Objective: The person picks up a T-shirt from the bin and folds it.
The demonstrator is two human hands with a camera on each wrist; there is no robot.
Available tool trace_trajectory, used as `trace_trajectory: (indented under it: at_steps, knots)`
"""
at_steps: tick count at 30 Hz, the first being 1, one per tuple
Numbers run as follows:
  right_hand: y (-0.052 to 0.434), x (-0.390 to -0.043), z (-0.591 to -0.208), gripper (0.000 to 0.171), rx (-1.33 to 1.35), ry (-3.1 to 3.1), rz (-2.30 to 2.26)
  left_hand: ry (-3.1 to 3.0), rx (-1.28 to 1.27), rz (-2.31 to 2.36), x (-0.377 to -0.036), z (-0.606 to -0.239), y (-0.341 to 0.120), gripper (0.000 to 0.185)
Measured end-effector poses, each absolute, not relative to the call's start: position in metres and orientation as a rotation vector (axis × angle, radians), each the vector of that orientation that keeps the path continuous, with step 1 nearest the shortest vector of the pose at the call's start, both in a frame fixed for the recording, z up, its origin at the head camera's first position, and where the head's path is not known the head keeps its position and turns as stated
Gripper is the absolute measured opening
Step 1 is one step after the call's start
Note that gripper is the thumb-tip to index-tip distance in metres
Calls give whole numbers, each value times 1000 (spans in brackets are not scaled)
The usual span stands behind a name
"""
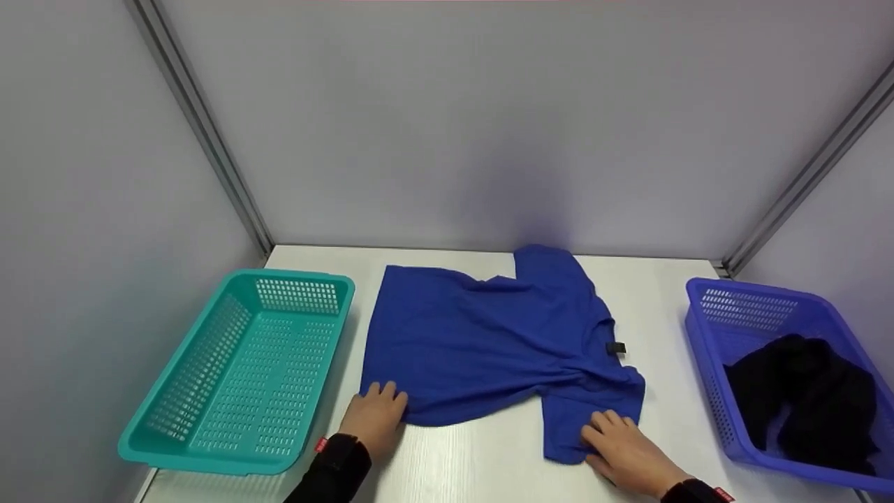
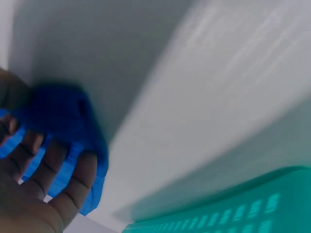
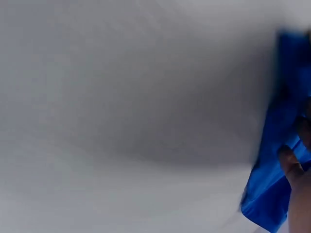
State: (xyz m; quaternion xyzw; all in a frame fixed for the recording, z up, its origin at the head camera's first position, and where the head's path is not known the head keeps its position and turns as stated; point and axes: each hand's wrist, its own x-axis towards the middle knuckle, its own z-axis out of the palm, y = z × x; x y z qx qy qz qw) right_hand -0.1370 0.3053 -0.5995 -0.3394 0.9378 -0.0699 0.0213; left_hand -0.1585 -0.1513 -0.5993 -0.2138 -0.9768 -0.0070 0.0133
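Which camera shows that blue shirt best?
The head view, where nearly the whole blue shirt shows, spread out. The left wrist view shows only part, behind fingers; the right wrist view, a cropped strip.

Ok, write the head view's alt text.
A blue T-shirt lies on a white table, a person's left hand at its hem, right hand on a sleeve. A teal basket stands left; a purple basket holding black cloth stands right.

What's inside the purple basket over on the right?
A crumpled black cloth lies in the purple basket. The basket's slotted far wall shows behind it; anything beneath the cloth is covered, so I can't tell what's there.
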Motion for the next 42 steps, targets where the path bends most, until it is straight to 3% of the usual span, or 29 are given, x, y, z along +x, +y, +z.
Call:
trace_trajectory:
  at_steps: [6,11,18,24,30,34,38,42]
  knots:
    - [315,-139,-607,26,-956,3301,-57,-2921,-492,-127,-160,-602,-155,27]
    - [327,-142,-603,24,-668,3546,-367,-2794,-468,-197,-162,-592,-154,34]
    - [339,-145,-590,57,-821,3506,-251,-2728,-553,-86,-166,-574,-156,53]
    - [348,-153,-577,41,-873,3655,-443,-2652,-591,25,-168,-575,-159,40]
    - [354,-154,-555,44,-938,3506,-929,-2656,-458,-148,-166,-569,-159,35]
    - [355,-149,-534,37,-630,3219,-1196,-2669,-448,-300,-166,-566,-162,39]
    - [360,-146,-510,20,-239,2837,-1491,-2635,-499,-278,-167,-565,-167,41]
    - [367,-143,-495,18,-116,2638,-1702,-2623,-566,-200,-167,-563,-171,44]
